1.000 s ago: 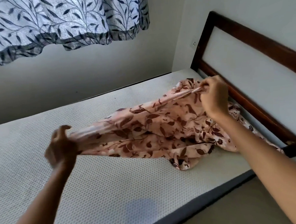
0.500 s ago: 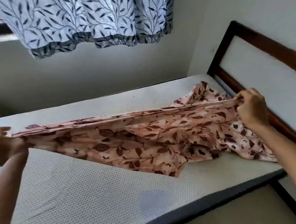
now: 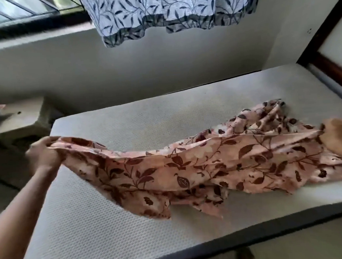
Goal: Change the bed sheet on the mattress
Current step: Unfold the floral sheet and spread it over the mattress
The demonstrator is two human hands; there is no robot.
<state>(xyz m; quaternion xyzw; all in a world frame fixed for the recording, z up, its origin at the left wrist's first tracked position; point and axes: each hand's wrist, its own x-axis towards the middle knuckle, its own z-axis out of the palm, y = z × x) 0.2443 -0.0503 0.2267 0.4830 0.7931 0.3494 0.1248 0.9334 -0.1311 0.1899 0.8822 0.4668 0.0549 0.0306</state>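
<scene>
Sheet (image 3: 198, 167), head view: pink with a brown leaf print, lying crumpled across the middle and right half of the mattress (image 3: 145, 115), lifted along one long edge.

Left hand (image 3: 42, 155) at the left edge of the mattress, not far from the far-left corner. Fingers curled over, thumb beneath, pinching one end of the sheet's edge in a small bunch.

Right hand (image 3: 338, 137) at the right border of the view, above the right end of the mattress, blurred by motion. Closed on the other end of the same edge, single fingers not distinguishable.

Edge stretched between both hands, sagging slightly in the middle, raised clear of the mattress surface at the left end. Other fabric hanging from that edge and resting in folds on the mattress. Loose corners reaching toward the near edge without passing it, and a rumpled mound toward the far-right end.

Mattress white, with a dotted knit cover and a dark band along the near side. Bare at the left end, along the far edge and along the near edge.

Dark wooden headboard (image 3: 330, 65) beyond the right end. Pale wall (image 3: 122, 68) behind the far edge. Blue-and-white leaf-patterned curtain (image 3: 168, 9) hanging above, window (image 3: 18, 12) at upper left. Grey block-like ledge (image 3: 21, 118) just beyond the left end of the mattress.
</scene>
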